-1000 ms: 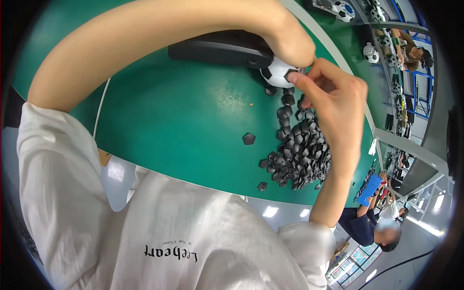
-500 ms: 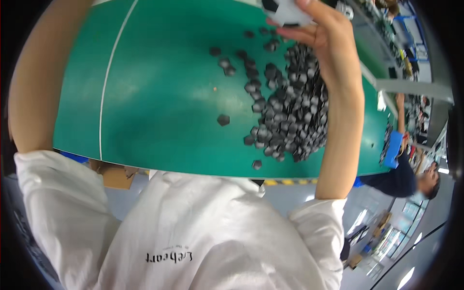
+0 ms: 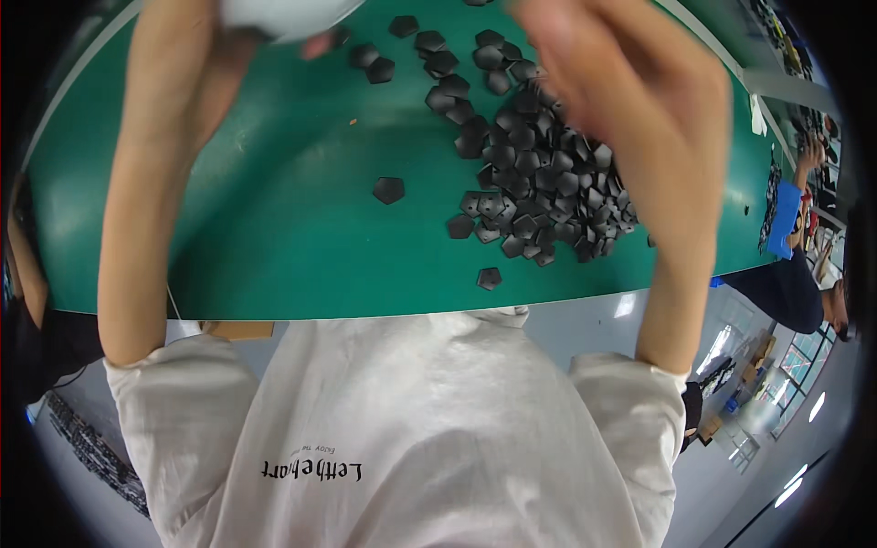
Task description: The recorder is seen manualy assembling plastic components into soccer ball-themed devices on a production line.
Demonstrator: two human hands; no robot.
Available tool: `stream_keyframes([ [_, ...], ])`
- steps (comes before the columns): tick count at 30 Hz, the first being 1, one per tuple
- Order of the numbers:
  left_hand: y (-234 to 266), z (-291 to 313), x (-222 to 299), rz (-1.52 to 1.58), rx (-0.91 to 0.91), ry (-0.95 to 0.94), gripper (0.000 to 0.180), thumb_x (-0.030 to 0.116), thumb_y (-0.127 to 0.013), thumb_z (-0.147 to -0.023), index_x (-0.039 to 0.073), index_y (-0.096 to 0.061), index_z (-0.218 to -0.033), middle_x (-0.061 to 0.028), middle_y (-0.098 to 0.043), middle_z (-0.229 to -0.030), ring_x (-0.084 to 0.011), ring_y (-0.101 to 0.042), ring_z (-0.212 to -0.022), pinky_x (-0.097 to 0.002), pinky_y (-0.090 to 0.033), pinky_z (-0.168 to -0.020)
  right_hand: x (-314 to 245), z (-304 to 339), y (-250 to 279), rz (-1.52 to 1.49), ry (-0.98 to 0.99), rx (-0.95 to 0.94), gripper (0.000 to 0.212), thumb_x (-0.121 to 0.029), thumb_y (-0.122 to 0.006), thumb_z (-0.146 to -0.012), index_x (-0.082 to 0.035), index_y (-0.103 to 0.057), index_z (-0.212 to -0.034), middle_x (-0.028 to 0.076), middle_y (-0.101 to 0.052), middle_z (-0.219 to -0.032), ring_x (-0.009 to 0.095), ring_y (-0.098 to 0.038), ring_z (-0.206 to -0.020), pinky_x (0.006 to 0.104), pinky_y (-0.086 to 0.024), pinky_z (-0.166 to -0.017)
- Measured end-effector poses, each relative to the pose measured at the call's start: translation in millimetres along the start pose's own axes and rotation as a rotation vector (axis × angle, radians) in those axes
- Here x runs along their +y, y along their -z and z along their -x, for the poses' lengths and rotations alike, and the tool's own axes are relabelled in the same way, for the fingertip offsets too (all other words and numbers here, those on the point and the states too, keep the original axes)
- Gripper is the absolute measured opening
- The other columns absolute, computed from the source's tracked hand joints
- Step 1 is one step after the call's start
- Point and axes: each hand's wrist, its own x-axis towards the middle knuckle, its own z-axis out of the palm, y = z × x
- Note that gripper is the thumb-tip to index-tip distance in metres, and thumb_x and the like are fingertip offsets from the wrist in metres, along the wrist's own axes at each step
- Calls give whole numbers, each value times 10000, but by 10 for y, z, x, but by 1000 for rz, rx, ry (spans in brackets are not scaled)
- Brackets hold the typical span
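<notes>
At the top edge of the view a white ball [image 3: 288,14] shows only its lower part. My left hand [image 3: 201,82] is closed around it, with a fingertip showing at its underside; the rest of the hand is cut off or blurred. Over the far right part of a heap of black pentagon pieces [image 3: 539,183] is my right hand [image 3: 630,82]. Its fingers look bent, but motion smears them, so whether it holds anything is unclear. A single black pentagon [image 3: 388,190] lies left of the heap, and another piece [image 3: 490,279] lies near the table's front edge.
The green table [image 3: 292,237] curves across the view. To the right a person in dark clothing [image 3: 776,292] works beside a blue bin [image 3: 786,219]. A person's arm [image 3: 27,260] shows at the far left. A cardboard box [image 3: 239,330] sits below the front edge.
The black-and-white ball in my right hand has left that hand; a white ball now shows in my left. My left arm came inward, and my right hand moved toward the heap.
</notes>
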Motion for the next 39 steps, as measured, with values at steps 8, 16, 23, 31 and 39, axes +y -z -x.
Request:
stream_keyframes([
  [8, 448, 401, -202, -262, -130, 28, 788, 422, -605, -906, -74, -346, -1461, -292, -590, -1274, -287, -691, -1006, -286, -545, -504, 114, 653, -160, 485, 213, -219, 286, -77, -838, -693, -69, -728, -956, 40, -584, -731, 210, -583, -595, 326, -456, -496],
  [16, 685, 411, -47, -387, 148, -68, 578, 323, -409, -1034, 21, -317, -1518, -325, -605, -1278, -277, -700, -884, -222, -450, -423, 124, 661, -216, 670, 364, -165, 274, -67, -823, -689, -69, -724, -944, 15, -564, -733, 196, -578, -627, 327, -447, -480],
  [23, 719, 475, -104, 1, -29, -113, 553, 392, -450, -1024, 62, -396, -1464, -267, -605, -1229, -279, -683, -915, -251, -511, -531, 54, 659, -235, 673, 365, -229, 276, -28, -806, -670, -64, -724, -931, 24, -571, -751, 198, -589, -650, 317, -454, -483],
  [31, 550, 469, -392, 280, -225, -123, 458, 460, -349, -1077, 113, -478, -1346, -298, -551, -1287, -364, -655, -999, -329, -522, -576, -11, 471, -282, 547, 372, -68, 178, -28, -815, -682, -44, -682, -800, 28, -545, -734, 190, -556, -574, 325, -428, -471],
  [39, 449, 507, -352, 61, -230, -103, 571, 550, -242, -1084, 101, -481, -1343, -274, -599, -1224, -316, -682, -958, -320, -526, -571, -352, -72, -531, 219, 339, -17, 136, 9, -805, -749, 9, -701, -836, 50, -630, -759, 122, -556, -590, 261, -401, -513],
])
